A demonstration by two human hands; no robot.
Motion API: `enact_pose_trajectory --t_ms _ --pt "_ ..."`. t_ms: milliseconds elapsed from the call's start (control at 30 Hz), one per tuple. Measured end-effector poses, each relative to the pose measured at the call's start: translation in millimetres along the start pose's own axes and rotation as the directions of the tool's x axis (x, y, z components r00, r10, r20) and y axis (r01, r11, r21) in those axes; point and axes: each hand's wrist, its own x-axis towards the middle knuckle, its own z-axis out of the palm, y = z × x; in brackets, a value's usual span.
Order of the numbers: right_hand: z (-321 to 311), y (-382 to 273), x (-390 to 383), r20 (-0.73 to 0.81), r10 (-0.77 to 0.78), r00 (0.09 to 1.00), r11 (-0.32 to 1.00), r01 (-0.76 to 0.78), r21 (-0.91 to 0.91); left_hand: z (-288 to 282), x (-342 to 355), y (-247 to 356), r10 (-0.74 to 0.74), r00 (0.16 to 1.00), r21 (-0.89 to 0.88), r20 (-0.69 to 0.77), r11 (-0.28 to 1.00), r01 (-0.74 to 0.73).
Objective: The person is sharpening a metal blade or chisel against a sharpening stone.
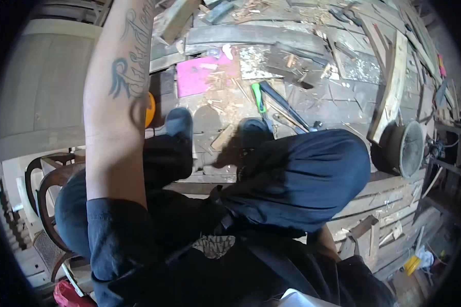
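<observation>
1. Plank floor (338, 102) fills my feed from 11 to 3 o'clock, strewn with wood scraps, chips and pale dust.
2. Left arm (115, 112): dark sleeve, bare forearm, runs from 8 o'clock up to the top edge at 11. Left hand is beyond the frame. I can't tell whether it's clenched, loose or gripping.
3. Nearest item I get on that side: thick wood block (179, 20) at 11, lying at a slant just right of the forearm. Hand contact, can't tell.
4. Right arm (324, 243): short stretch of skin between 4 and 5, below the bent knee. Right hand isn't visible to me; can't call its grip either. Closest to it: timber offcuts (364, 235) at 4.
5. Dark trousers (302, 174), knees spread. Dark shoes (179, 123) on the planks at 10 and 1, near centre.
6. Pink sheet (192, 77) at 11, chips on it. Green piece (257, 97) and long dark bar (287, 105) lie side by side at 1.
7. Round bucket (412, 148) at 3; long plank (393, 84) at 2, lower end near it.
8. Pale panel (41, 87) at 10. Orange rounded object (150, 110) also at 10, partly behind the forearm. Curved-arm chair (48, 187) between 8 and 9.
</observation>
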Motion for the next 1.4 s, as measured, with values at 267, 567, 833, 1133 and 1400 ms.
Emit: enact_pose_trajectory --t_ms 267,567,833,1133,1400 --pt "19.7 -10.6 -4.2 -0.019 0.061 0.998 0.998 -0.061 0.004 -17.7 -24.3 -102.1 -0.174 0.945 0.145 0.278 0.980 0.138" --pt "55.9 -52.3 28.2 -0.002 0.082 0.997 0.996 -0.082 -0.030 41.2 -64.3 -189.8 -0.164 0.808 0.174 0.565 0.982 0.078" --pt "78.5 -78.4 123.4 0.050 0.063 0.997 0.998 -0.063 0.002 113.9 -100.9 -302.3 -0.066 0.719 0.206 0.692 0.973 -0.108" --pt "118.1 -131.3 152.4 -0.193 0.189 0.963 0.958 -0.223 -0.177 202.3 -174.4 -427.3 -0.228 0.579 0.199 0.783 0.973 0.115" --pt "92.9 -150.0 167.6 -0.167 0.433 0.886 0.888 -0.451 -0.091 280.4 -192.4 -453.0 -0.234 0.661 0.393 0.713 0.914 -0.101"
